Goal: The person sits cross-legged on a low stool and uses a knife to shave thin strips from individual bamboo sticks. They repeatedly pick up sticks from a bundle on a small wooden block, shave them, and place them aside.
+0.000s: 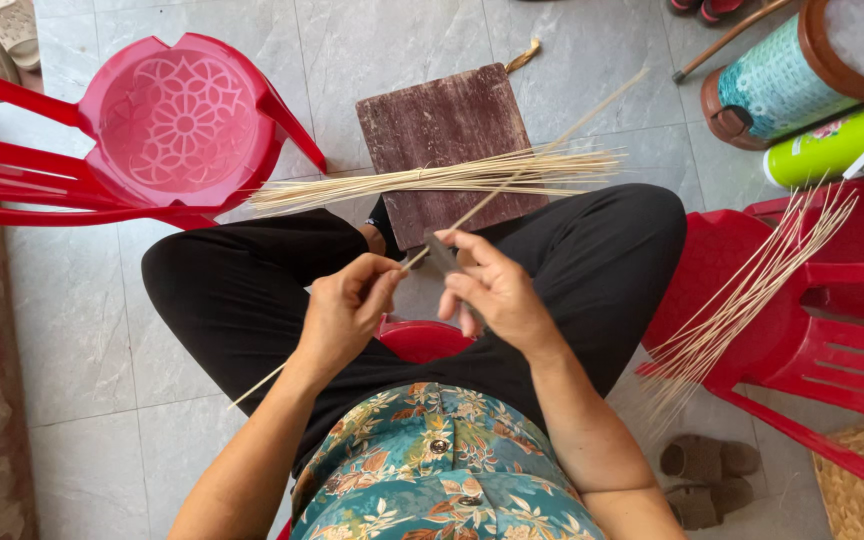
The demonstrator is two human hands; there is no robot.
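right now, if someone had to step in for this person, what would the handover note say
Left hand: pinching one long thin bamboo strip that runs diagonally between the knees.
Right hand: gripping a small dark blade, its edge set against that strip close to the left fingers.
Bundle of strips lies across the dark wooden board on the floor ahead.
Second batch of strips fans over the red chair on the right.
Done: cannot tell which pile is finished.
Left: the strip in hand is mid-scrape; the piles cannot be sorted by sight.

Glossy red plastic chair (184,125) — matt, worn wooden board (447,140) — pale bamboo strips (432,180).
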